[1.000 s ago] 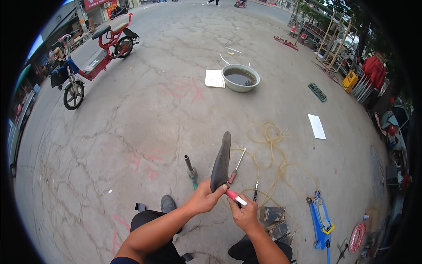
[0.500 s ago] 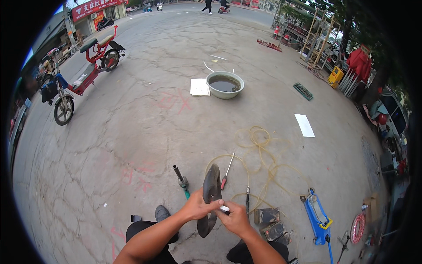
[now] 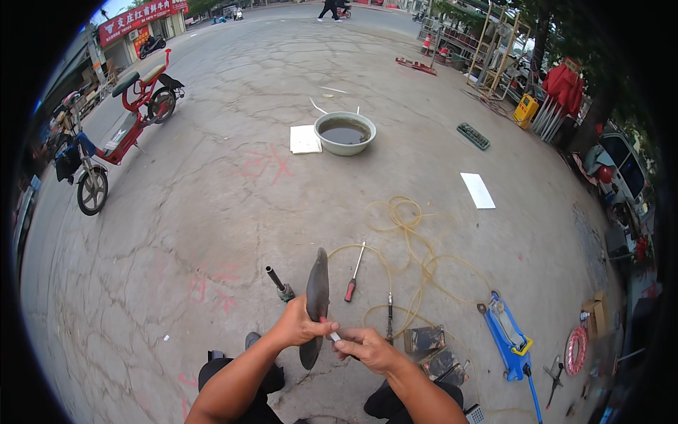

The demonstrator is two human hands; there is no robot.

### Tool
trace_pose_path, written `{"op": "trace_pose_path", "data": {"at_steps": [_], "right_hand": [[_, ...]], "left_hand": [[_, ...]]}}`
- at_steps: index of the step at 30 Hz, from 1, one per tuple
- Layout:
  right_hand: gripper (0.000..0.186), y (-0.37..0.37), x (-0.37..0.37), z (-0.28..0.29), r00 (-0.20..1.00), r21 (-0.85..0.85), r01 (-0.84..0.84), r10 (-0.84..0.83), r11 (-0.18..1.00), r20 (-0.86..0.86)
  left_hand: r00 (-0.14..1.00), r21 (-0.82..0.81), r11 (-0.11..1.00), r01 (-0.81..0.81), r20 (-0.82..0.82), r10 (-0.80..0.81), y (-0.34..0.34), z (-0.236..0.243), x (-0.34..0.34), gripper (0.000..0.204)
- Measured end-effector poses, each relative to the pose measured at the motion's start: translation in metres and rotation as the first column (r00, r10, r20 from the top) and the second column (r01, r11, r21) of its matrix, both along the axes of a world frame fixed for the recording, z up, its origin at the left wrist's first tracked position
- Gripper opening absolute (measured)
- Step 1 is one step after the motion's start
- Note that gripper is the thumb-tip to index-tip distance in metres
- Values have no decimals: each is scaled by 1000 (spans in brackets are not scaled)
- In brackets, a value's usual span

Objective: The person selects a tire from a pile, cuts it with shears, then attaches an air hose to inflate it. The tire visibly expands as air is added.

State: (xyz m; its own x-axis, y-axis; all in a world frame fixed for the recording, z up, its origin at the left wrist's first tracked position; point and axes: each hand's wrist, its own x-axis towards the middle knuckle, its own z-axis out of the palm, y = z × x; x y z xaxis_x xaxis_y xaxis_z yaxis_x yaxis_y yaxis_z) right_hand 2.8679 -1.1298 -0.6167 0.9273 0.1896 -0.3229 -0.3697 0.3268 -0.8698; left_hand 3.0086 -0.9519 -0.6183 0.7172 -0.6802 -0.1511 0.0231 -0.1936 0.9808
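My left hand (image 3: pixel 300 326) grips a long, dark, curved rubber piece (image 3: pixel 318 275) held upright in front of me, its thumb across the piece's right side. My right hand (image 3: pixel 367 350) is closed on a small red-and-white tool (image 3: pixel 335 336) against that piece; the tool's working end is hidden. Beyond them a red-handled screwdriver (image 3: pixel 351 290) lies on the concrete, beside loops of yellow hose (image 3: pixel 424 265) with a metal fitting (image 3: pixel 390 316). Left of the rubber piece is a green-bodied tool with a black tube (image 3: pixel 278 280), partly behind my left hand.
A blue floor jack (image 3: pixel 505 338), pink coiled hose (image 3: pixel 575 350) and dark flat boxes (image 3: pixel 424 339) lie to my right. Ahead stand a basin of dark water (image 3: pixel 345 145) by white sheets (image 3: pixel 305 138), a green tray (image 3: pixel 473 136) and, left, a red electric bike (image 3: pixel 122 141). People pass on the far road.
The rubber piece has tilted and turned in my hands, and both hands have shifted left in the picture. The whole view has swung, and the far pedestrian has walked left.
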Motion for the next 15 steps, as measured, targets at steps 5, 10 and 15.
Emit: {"op": "trace_pose_path", "data": {"at_steps": [5, 10, 15], "right_hand": [[26, 18, -4, -2, 997, -20, 65, -64, 998, 40], [24, 35, 3, -4, 995, -51, 92, -93, 994, -20], [26, 23, 13, -5, 968, -75, 235, -226, 969, 106]], "left_hand": [[995, -16, 996, 88, -40, -88, 7, 7, 7, 58], [982, -70, 993, 98, -152, -108, 9, 2, 15, 64], [952, -96, 970, -224, 193, 239, 8, 2, 15, 101]]}}
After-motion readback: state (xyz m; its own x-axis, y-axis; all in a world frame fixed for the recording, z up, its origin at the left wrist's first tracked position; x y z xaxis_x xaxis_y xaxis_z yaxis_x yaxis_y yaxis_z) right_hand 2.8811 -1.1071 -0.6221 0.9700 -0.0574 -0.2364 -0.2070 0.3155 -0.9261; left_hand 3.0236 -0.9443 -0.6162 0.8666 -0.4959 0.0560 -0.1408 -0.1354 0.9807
